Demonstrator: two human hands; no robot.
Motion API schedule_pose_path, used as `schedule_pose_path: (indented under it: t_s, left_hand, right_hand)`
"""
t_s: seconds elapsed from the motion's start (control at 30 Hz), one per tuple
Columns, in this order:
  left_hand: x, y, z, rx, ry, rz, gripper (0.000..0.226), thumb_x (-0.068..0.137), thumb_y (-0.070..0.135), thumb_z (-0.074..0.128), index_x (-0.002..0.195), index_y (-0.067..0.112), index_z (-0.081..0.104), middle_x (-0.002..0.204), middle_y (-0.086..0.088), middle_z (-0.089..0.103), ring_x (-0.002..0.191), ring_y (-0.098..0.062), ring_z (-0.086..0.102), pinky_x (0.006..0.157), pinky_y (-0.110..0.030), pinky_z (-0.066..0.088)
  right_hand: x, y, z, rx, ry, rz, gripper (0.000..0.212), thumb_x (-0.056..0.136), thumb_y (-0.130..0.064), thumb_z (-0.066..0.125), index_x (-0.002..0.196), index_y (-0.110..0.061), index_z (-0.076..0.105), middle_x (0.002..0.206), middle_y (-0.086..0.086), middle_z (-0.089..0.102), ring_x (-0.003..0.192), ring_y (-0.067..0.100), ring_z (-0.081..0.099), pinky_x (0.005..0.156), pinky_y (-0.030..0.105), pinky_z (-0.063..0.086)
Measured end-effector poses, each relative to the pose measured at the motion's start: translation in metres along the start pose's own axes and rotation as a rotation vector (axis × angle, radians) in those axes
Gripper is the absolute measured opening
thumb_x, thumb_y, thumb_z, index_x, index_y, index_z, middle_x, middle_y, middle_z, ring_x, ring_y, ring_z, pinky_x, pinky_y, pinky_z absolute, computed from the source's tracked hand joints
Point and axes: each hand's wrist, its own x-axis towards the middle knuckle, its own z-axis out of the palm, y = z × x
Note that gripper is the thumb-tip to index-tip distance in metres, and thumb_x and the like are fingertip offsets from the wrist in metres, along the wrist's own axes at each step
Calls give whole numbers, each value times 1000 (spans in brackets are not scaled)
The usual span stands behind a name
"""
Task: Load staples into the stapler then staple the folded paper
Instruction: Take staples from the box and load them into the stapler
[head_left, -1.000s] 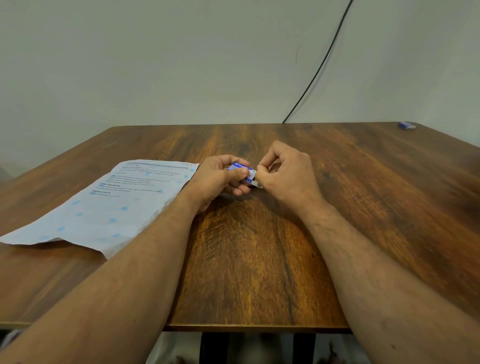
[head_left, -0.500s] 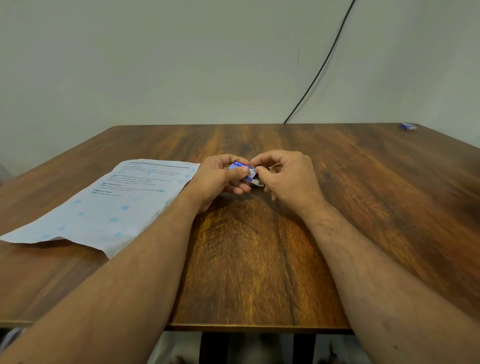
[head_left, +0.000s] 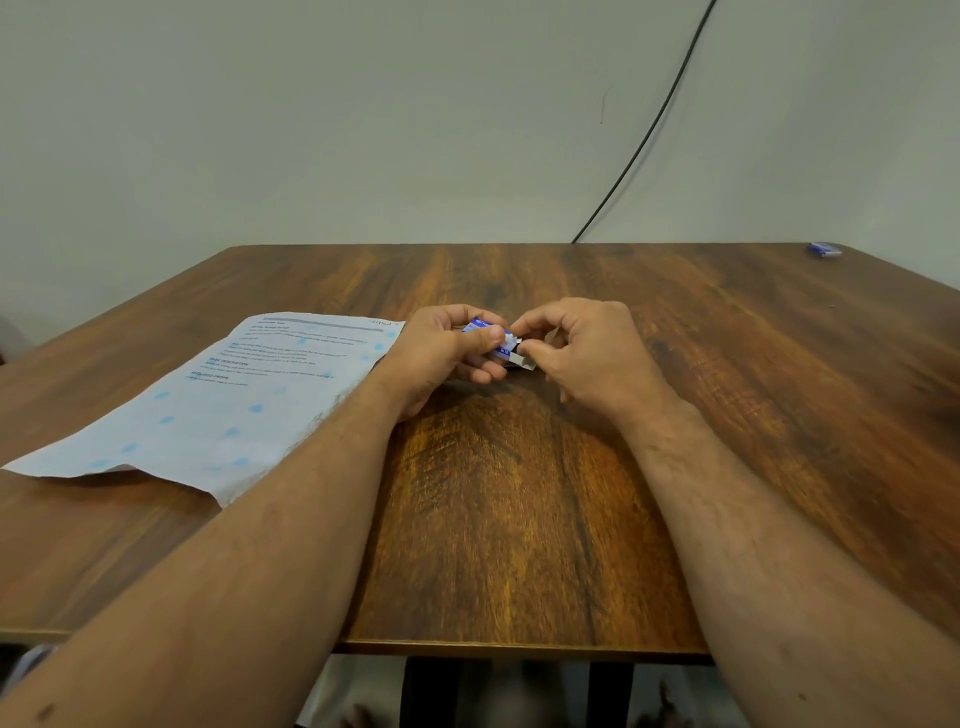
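Observation:
My left hand (head_left: 441, 353) grips a small blue and white staple box (head_left: 491, 332) near the middle of the wooden table (head_left: 519, 519). My right hand (head_left: 587, 353) pinches the grey inner tray (head_left: 522, 360) that sticks out of the box's right end. A printed white paper (head_left: 234, 405) lies flat on the table to the left, partly under my left forearm. No stapler shows in the view, and whether the tray holds staples is hidden by my fingers.
A second small blue box (head_left: 825, 250) sits at the table's far right corner. A black cable (head_left: 644, 130) runs down the wall behind the table. The near table edge (head_left: 519, 649) is close to my body.
My right hand's fingers have curled in from raised to a pinch on the box's right end, and the grey inner tray now sticks out a little further.

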Motion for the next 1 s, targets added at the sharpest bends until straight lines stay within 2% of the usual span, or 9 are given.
schedule_pose_path:
  t_s: [0.07,0.2,0.3,0.47,0.53,0.63,0.73,0.83,1.0]
  left_hand:
    - [-1,1,0,18,-8,-10,11,94,6,64,105,8,68,80,-15,75,58,-14,70,53,-19,58]
    - [-3,2,3,42,-9,-12,10,96,6,63,106,6,66,79,-15,73,55,-13,69,51,-19,57]
    - [-3,2,3,50,-17,-16,11,96,6,63,106,6,66,77,-13,74,56,-12,70,52,-19,57]
    - [-4,4,2,42,-15,-21,12,96,6,63,107,7,67,80,-15,73,55,-12,70,53,-19,57]
    - [-3,4,1,29,-17,-25,13,96,6,62,108,7,67,81,-16,74,57,-13,70,53,-19,58]
    - [-3,3,1,-23,-5,-10,11,97,5,61,106,6,67,75,-13,74,56,-12,70,53,-18,57]
    - [-4,3,2,-106,31,11,8,97,4,59,102,7,65,69,-9,73,55,-11,70,52,-17,57]
    - [-4,3,-1,-191,69,18,8,98,5,59,104,6,64,72,-10,73,56,-10,70,53,-15,57]
    - [-6,5,-2,-246,99,16,11,97,7,60,107,6,65,79,-13,73,59,-10,71,54,-15,57]
  right_hand:
    - [0,-1,-2,-21,-37,7,15,87,-13,73,97,-22,80,78,-20,62,65,-8,55,63,8,38]
    - [-1,-3,-5,-15,-78,24,15,87,-11,72,94,-22,79,79,-14,66,66,1,58,61,18,46]
    - [-1,-5,-6,-24,-96,26,14,88,-11,72,94,-22,78,82,-12,66,70,3,60,64,20,51]
    - [-2,-5,-6,22,-100,43,13,91,-12,70,92,-24,73,81,-13,63,60,-4,58,47,11,43]
    - [-2,-4,-5,49,-92,46,12,91,-11,70,94,-22,74,80,-12,64,54,-6,56,46,10,41]
    - [-3,-6,-3,191,2,84,11,90,-9,71,94,-19,74,81,-1,69,48,4,59,44,21,49]
    - [-1,-8,-2,379,137,141,14,88,-5,72,93,-18,73,79,4,72,52,7,66,43,24,52]
    - [2,-7,-1,407,194,151,17,87,-7,75,91,-23,73,81,-2,72,60,9,71,46,26,53]
    - [0,-6,1,373,214,120,18,85,-5,74,88,-23,75,81,-4,75,66,5,70,52,21,56]
